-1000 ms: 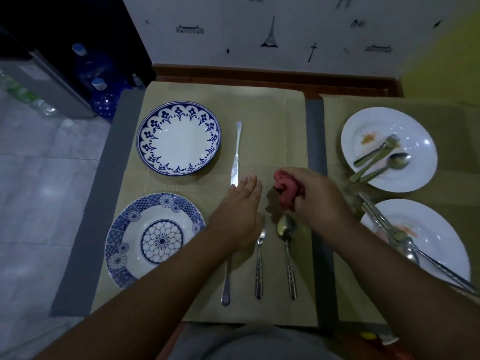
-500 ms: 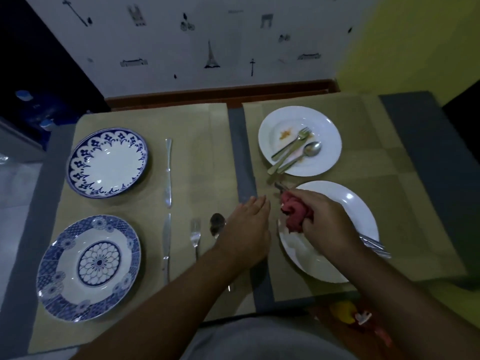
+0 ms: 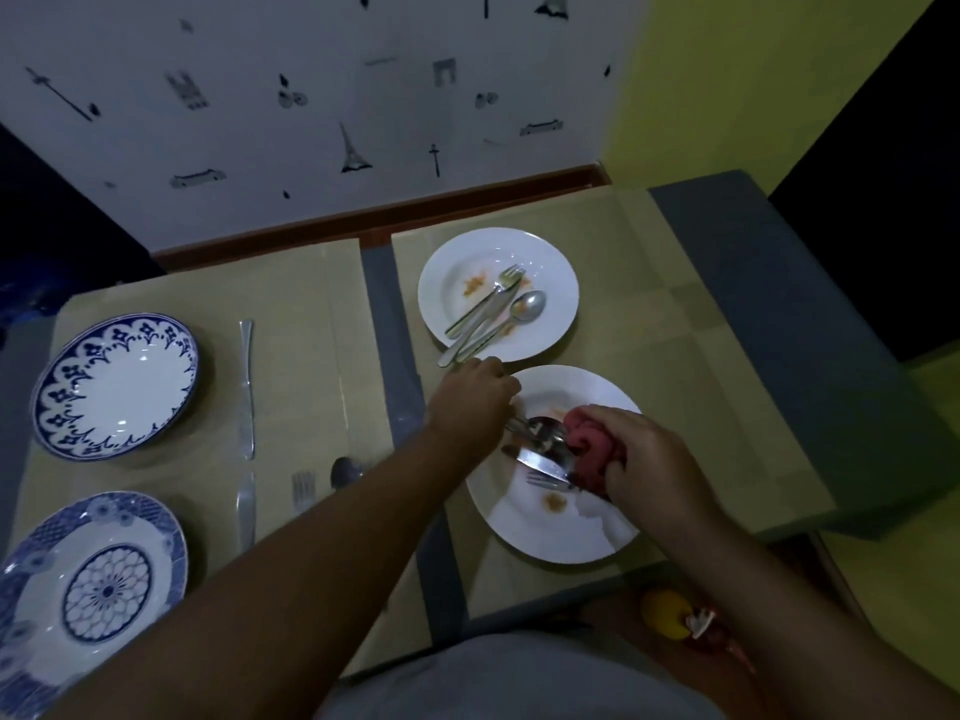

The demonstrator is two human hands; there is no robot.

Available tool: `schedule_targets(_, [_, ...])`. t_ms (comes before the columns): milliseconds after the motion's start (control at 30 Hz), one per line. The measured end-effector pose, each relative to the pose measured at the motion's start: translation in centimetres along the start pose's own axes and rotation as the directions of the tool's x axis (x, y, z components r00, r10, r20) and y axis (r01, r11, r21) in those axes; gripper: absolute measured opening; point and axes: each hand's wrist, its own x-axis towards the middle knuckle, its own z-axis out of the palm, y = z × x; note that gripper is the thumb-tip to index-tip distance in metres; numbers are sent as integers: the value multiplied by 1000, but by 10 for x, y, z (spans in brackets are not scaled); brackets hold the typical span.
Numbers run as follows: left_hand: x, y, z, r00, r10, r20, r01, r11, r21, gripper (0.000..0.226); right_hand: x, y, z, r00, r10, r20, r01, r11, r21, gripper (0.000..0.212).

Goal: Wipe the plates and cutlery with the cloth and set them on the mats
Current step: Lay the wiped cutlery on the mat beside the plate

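White plates (image 3: pixel 540 532) two, blue-patterned plates (image 3: pixel 111 387) two.

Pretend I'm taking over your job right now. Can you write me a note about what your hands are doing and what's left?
Left hand: reaching into the near white plate, at the cutlery there; grip unclear.
Right hand: holding the red cloth against that cutlery.
Done: two blue plates, two knives, a fork and a spoon lie on the left mat.
Left: wipe this cutlery and plate, then the far white plate with its fork and spoon, both plates stained orange.
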Motion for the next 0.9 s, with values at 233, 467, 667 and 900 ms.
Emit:
schedule_targets(233, [13, 2, 3, 998, -16, 68, 12, 998, 55, 22, -1, 12, -7, 1000, 18, 10, -18, 999, 27, 50])
schedule_targets(467, [15, -9, -17, 997, -70, 41, 69, 997, 19, 20, 3, 10, -8, 1000, 21, -4, -21, 998, 67, 52])
schedule_targets(667, [-14, 2, -33, 920, -237, 312, 366, 802, -472, 14, 7, 3, -5, 994, 13, -107, -4, 997, 80, 63])
schedule_targets(900, [-58, 35, -33, 783, -233, 577, 620, 218, -754, 19, 5, -5, 16, 908, -406, 106, 412, 910, -44, 42])
